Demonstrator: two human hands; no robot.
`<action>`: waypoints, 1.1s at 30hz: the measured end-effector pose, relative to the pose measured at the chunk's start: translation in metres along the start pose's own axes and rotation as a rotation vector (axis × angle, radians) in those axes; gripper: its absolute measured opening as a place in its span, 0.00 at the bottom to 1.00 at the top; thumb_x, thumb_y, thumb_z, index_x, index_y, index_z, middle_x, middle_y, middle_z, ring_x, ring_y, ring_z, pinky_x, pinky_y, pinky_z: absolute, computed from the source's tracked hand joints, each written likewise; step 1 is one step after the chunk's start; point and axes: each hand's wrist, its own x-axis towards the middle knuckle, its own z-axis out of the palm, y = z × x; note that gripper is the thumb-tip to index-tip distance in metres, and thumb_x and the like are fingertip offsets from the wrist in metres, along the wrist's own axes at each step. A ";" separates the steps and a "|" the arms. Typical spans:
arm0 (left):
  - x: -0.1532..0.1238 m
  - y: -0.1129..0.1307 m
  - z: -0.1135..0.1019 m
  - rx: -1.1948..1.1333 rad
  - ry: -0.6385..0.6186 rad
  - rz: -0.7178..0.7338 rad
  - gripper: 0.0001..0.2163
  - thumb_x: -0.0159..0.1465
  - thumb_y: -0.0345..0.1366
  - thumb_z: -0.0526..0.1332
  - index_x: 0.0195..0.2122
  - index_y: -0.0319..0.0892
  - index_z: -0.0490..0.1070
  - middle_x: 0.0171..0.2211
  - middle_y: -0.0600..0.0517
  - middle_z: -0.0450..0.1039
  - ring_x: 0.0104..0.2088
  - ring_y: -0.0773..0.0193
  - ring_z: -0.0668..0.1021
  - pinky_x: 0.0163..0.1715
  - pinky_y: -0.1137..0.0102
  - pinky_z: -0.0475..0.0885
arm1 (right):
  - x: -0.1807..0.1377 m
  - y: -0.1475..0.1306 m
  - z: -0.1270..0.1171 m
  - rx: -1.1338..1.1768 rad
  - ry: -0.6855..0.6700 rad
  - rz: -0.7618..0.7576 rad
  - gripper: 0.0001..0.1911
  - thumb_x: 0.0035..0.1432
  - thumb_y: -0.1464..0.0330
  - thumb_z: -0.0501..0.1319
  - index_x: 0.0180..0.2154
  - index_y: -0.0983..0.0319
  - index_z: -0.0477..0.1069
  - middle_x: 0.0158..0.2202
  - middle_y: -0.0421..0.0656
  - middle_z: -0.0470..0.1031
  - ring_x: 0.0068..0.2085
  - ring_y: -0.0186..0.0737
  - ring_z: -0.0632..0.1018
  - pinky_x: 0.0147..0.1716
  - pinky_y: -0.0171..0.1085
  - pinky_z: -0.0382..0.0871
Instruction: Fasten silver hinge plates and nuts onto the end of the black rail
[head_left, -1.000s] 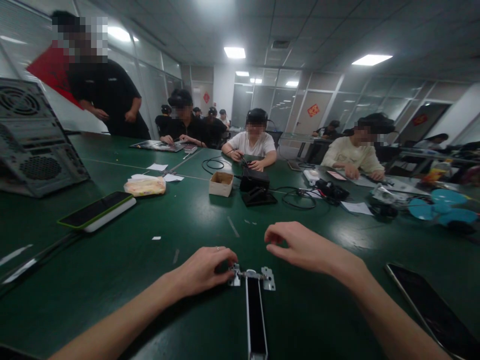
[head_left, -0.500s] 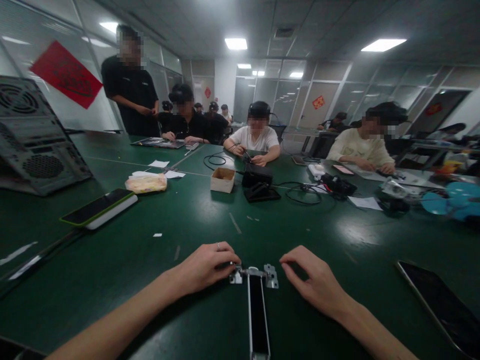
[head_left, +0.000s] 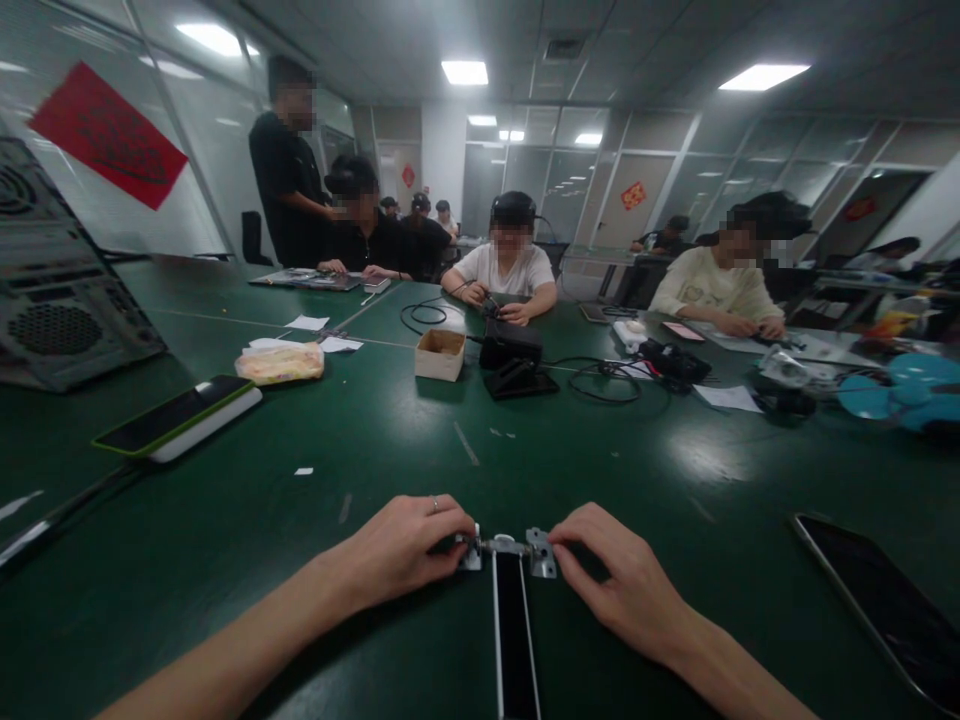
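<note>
A long black bar with silver edges (head_left: 514,640) lies on the table, pointing toward me. Across its far end sits a metal hinge piece with a flat holed bracket on either side. My left hand (head_left: 416,545), a ring on one finger, is closed in a pinch on the left bracket (head_left: 472,557); its fingertips partly cover the metal. On the other side, my right hand (head_left: 619,565) has thumb and index finger brought together at the outer edge of the right bracket (head_left: 541,553). The bar's near end runs out of view at the bottom.
A phone (head_left: 874,605) lies right of my right arm. Farther off are a green-edged device (head_left: 180,420), a small open box (head_left: 440,357), a black stand (head_left: 514,350) with cables and a computer case (head_left: 64,290). Several people sit around the green table (head_left: 405,440); one stands.
My right hand has moved left, and its fingertips now meet the right bracket. My left fingers have closed further over the left bracket. The standing person has turned toward a seated person.
</note>
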 end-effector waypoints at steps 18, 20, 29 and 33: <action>0.002 0.001 0.000 -0.051 -0.001 -0.064 0.06 0.63 0.29 0.61 0.41 0.39 0.73 0.33 0.52 0.75 0.28 0.68 0.75 0.29 0.75 0.68 | 0.000 -0.002 0.001 -0.066 -0.133 0.082 0.07 0.59 0.73 0.55 0.37 0.62 0.71 0.35 0.46 0.73 0.37 0.41 0.73 0.35 0.41 0.71; 0.002 0.001 0.000 -0.062 -0.003 -0.079 0.06 0.63 0.29 0.61 0.41 0.39 0.73 0.32 0.53 0.75 0.28 0.69 0.75 0.29 0.75 0.68 | 0.000 -0.002 0.001 -0.065 -0.150 0.088 0.07 0.59 0.73 0.55 0.37 0.62 0.71 0.36 0.46 0.73 0.37 0.41 0.73 0.35 0.40 0.70; 0.003 0.003 -0.001 -0.090 -0.050 -0.095 0.05 0.63 0.30 0.62 0.40 0.39 0.74 0.32 0.52 0.76 0.28 0.68 0.75 0.30 0.74 0.68 | 0.000 -0.003 0.004 -0.029 -0.172 0.105 0.07 0.61 0.73 0.55 0.38 0.62 0.71 0.37 0.46 0.72 0.37 0.40 0.73 0.35 0.39 0.70; 0.004 0.004 -0.002 -0.062 -0.029 -0.081 0.05 0.63 0.30 0.62 0.40 0.39 0.74 0.34 0.51 0.75 0.32 0.66 0.76 0.32 0.73 0.69 | 0.000 -0.003 0.004 -0.029 -0.173 0.112 0.07 0.60 0.73 0.56 0.39 0.62 0.71 0.36 0.46 0.72 0.37 0.41 0.73 0.35 0.39 0.70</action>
